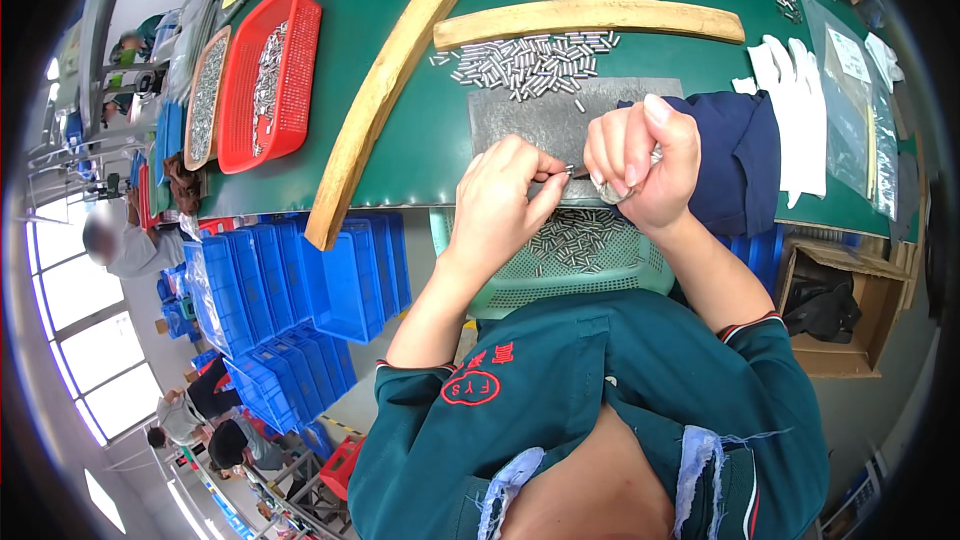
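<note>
My left hand (503,198) pinches a small metal pin (569,169) between thumb and forefinger, over the front edge of a grey metal plate (505,118). Close by on the right, my right hand (652,162) is closed in a fist; a pale, shiny bit shows under its fingers, too hidden to name. Beyond the plate lies a heap of short silvery pins (535,62), with a stray pin (579,106) nearer me. Below my hands, a light green perforated basket (510,297) holds many more small metal pieces (575,240).
Two wooden strips (600,20) border the pin heap at the back and left. A red basket (300,90) of metal parts stands left. Dark blue cloth (735,155) and white gloves (800,110) lie right. Blue crates (350,285) stand beside the table; a cardboard box (850,340) is lower right.
</note>
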`<state>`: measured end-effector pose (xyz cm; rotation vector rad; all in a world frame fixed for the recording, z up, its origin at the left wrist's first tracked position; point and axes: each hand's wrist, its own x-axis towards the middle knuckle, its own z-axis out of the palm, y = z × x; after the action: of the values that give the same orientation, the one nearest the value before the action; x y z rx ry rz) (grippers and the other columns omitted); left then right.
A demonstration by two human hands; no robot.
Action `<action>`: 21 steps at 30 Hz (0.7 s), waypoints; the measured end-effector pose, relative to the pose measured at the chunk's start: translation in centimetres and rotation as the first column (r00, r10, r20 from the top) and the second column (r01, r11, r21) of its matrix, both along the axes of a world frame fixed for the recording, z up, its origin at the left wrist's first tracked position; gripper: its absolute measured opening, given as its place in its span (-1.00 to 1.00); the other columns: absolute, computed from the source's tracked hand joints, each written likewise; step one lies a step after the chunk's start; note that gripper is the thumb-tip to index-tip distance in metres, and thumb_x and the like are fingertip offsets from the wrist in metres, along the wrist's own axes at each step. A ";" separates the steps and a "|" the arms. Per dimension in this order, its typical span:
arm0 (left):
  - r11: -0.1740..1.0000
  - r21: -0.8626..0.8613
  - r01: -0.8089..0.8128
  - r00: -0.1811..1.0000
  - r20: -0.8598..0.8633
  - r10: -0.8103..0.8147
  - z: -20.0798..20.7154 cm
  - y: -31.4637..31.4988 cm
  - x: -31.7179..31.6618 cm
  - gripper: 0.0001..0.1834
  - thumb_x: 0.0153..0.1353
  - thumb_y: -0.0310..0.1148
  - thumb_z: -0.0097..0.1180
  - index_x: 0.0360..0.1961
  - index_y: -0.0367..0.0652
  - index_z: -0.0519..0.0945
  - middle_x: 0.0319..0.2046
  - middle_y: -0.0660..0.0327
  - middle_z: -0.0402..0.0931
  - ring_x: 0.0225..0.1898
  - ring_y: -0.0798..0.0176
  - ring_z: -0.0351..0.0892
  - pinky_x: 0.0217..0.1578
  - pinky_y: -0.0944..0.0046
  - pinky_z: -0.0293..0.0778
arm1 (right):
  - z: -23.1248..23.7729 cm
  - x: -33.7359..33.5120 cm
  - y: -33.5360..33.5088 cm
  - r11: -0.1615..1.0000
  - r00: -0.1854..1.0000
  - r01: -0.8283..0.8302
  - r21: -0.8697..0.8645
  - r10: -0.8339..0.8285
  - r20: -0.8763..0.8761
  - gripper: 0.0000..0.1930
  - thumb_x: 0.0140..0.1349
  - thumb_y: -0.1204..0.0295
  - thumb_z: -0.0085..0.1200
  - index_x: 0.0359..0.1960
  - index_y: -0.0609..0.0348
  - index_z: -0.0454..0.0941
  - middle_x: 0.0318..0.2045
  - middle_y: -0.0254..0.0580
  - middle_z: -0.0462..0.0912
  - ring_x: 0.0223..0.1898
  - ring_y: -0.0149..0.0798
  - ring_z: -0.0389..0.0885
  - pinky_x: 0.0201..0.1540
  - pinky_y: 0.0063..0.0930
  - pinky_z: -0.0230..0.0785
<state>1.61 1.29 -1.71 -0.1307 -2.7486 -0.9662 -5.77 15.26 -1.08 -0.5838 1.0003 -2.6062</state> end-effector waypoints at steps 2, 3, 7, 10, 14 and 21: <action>1.000 -0.002 0.008 1.000 -0.008 -0.008 0.0 0.0 0.0 -0.89 -0.07 -0.49 0.24 -0.51 -0.20 0.53 -0.57 0.24 0.42 -0.56 0.32 0.42 -0.52 0.37 0.37 | 0.3 0.2 0.0 0.994 0.999 0.008 0.109 -0.003 -0.050 -0.47 0.31 0.32 -0.46 -0.90 0.08 0.13 -0.93 -0.31 0.16 -0.88 -0.45 0.06 -0.73 -0.53 0.09; 1.000 -0.003 0.016 1.000 -0.015 -0.016 0.0 0.0 0.0 -0.89 -0.07 -0.50 0.24 -0.51 -0.20 0.53 -0.57 0.24 0.41 -0.56 0.32 0.41 -0.53 0.37 0.36 | 0.3 0.2 0.0 0.994 0.999 0.007 0.109 -0.002 -0.051 -0.47 0.31 0.32 -0.46 -0.90 0.08 0.13 -0.93 -0.31 0.16 -0.88 -0.45 0.06 -0.73 -0.53 0.09; 0.999 0.026 0.020 1.000 -0.008 -0.020 0.0 -0.1 -0.1 -0.90 -0.07 -0.50 0.23 -0.51 -0.20 0.53 -0.57 0.24 0.41 -0.57 0.31 0.41 -0.53 0.36 0.35 | 0.0 -0.1 0.1 0.995 0.999 0.032 0.091 -0.034 0.025 -0.48 0.30 0.30 -0.45 -0.89 0.07 0.12 -0.93 -0.33 0.14 -0.88 -0.45 0.06 -0.72 -0.52 0.10; 0.999 0.022 0.031 0.999 -0.016 -0.031 0.0 -0.2 0.0 -0.90 -0.07 -0.50 0.23 -0.51 -0.19 0.54 -0.58 0.24 0.41 -0.57 0.31 0.41 -0.53 0.36 0.35 | -0.5 -0.2 0.1 0.998 0.996 0.042 -0.057 -0.038 0.082 -0.49 0.28 0.36 -0.34 -0.91 0.13 0.16 -0.93 -0.25 0.22 -0.86 -0.42 0.13 -0.73 -0.52 0.08; 0.999 0.026 0.040 0.999 -0.016 -0.039 -0.1 -0.2 0.0 -0.90 -0.07 -0.49 0.23 -0.51 -0.19 0.55 -0.58 0.24 0.41 -0.56 0.31 0.41 -0.53 0.35 0.35 | -0.5 -0.1 0.1 0.996 0.996 0.042 -0.078 -0.035 0.078 -0.49 0.28 0.35 -0.34 -0.90 0.13 0.17 -0.92 -0.25 0.22 -0.86 -0.42 0.12 -0.73 -0.53 0.09; 0.995 -0.027 0.100 0.994 -0.044 -0.101 0.1 -0.5 0.0 -0.91 -0.06 -0.47 0.23 -0.50 -0.18 0.55 -0.55 0.26 0.42 -0.56 0.27 0.42 -0.52 0.33 0.34 | 0.0 -0.1 -0.2 0.995 0.998 0.063 0.073 -0.063 -0.003 -0.49 0.28 0.33 -0.33 -0.90 0.12 0.16 -0.92 -0.25 0.21 -0.86 -0.42 0.13 -0.72 -0.52 0.10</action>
<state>1.60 0.81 -1.64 -0.2941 -2.7356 -0.9424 -5.86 15.10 -1.04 -0.5434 1.1259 -2.6108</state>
